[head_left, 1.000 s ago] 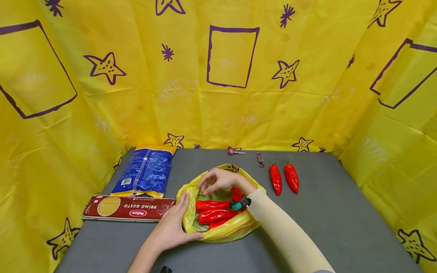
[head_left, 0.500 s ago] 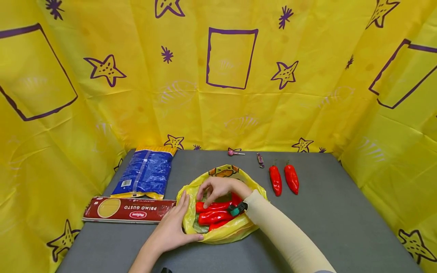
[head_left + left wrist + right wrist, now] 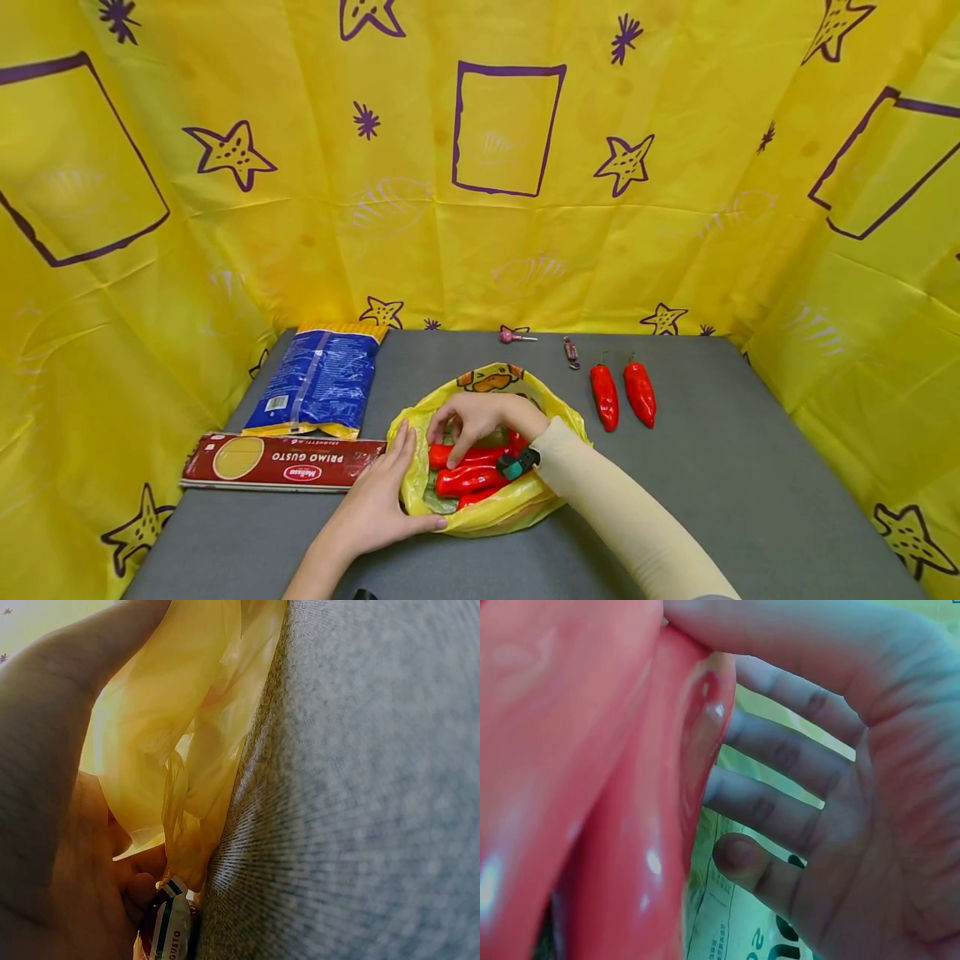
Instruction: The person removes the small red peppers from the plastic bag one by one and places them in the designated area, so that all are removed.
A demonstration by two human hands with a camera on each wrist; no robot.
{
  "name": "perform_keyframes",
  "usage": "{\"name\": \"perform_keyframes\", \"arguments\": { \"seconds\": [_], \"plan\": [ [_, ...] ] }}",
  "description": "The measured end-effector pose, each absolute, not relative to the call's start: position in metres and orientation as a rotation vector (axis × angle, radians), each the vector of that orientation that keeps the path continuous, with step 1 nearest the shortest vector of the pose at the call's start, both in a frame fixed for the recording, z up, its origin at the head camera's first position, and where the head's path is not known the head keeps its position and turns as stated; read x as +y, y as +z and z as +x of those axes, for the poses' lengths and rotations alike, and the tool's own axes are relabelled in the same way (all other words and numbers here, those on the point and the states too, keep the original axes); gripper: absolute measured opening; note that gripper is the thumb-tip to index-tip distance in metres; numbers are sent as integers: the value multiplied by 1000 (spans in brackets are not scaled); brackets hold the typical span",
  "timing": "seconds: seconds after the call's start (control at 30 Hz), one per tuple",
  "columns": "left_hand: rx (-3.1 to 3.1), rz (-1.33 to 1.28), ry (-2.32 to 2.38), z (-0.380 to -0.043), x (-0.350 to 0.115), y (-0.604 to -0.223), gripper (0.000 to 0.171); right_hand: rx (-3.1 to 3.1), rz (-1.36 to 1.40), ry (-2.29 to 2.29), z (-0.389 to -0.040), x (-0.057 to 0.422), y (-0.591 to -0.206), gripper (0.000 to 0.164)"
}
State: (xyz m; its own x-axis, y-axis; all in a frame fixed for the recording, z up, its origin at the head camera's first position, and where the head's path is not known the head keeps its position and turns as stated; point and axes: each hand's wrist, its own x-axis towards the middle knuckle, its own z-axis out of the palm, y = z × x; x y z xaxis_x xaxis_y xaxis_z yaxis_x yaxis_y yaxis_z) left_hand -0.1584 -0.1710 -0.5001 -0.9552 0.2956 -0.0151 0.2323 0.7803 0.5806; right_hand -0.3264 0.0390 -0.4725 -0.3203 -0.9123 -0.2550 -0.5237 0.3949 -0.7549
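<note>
A yellow plastic bag [image 3: 517,518] with a rolled-down rim stands mid-table, holding several glossy red peppers. My right hand [image 3: 480,415] reaches inside, thumb and fingertips gripping the far red pepper [image 3: 483,455]. In the right wrist view its thumb lies on one side of that pepper [image 3: 656,817], the longer fingers on the other. Nearer me in the bag lies another red pepper [image 3: 468,480]. Against the bag's left side rests my left hand [image 3: 378,500], fingers extended along the outer wall and thumb along the front. A pale green printed packet [image 3: 735,922] shows beneath the peppers.
Left of the bag lie a red spaghetti pack [image 3: 285,461] and a blue packet [image 3: 315,379]. Two red peppers [image 3: 604,398] lie at the back right, near a wrapped candy [image 3: 572,353] and a lollipop [image 3: 510,335]. Yellow patterned cloth [image 3: 510,250] walls surround the grey table [image 3: 720,467].
My right hand has lowered from above the peppers into the bag, its fingers closing around the far pepper. The left hand has stayed in place against the bag.
</note>
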Motion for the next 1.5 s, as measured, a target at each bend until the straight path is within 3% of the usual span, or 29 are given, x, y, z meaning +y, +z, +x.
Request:
{"name": "perform_keyframes", "arguments": {
  "seconds": [0.5,0.97,1.5],
  "plan": [
    [2885,445,922,-159,-172,-503,141,2032,-1282,-697,-322,37,-465,27],
    [2856,407,921,-158,-170,-500,141,2074,-1266,-625,-317,37,-462,42],
    [2886,451,908,-159,-172,-505,140,2139,-1338,-562,-317,38,-460,34]
  ]
}}
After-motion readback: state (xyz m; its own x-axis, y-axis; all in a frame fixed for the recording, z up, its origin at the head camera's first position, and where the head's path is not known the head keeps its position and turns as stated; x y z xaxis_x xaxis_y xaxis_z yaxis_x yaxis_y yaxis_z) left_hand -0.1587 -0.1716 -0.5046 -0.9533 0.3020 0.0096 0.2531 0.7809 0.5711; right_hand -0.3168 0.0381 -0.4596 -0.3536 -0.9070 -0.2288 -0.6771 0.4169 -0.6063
